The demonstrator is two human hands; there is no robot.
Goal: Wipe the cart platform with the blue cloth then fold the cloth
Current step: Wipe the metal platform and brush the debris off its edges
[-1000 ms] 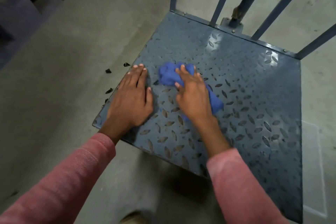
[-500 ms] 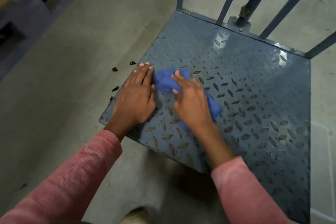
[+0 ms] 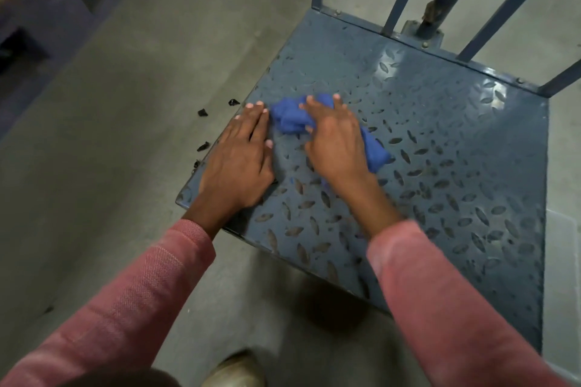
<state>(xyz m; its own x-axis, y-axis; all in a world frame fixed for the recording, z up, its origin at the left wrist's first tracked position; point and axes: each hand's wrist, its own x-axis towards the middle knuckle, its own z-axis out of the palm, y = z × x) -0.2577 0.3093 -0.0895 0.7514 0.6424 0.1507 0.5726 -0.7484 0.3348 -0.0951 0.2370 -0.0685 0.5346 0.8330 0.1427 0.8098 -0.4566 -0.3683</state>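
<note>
Blue cloth (image 3: 290,118) lies bunched under your right hand (image 3: 336,141) on the platform (image 3: 440,135); left hand (image 3: 239,160) rests beside it, both grips flat, apart. Wiping seems unfinished, folding not begun.

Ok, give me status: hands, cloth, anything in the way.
Left hand flat on cart platform. Right hand pressing bunched blue cloth onto it, not yet folded. Black scraps on floor beside platform.

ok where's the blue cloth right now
In the head view the blue cloth lies bunched on the cart platform near its left edge, pressed under the right hand, just right of the flat left hand.
</note>
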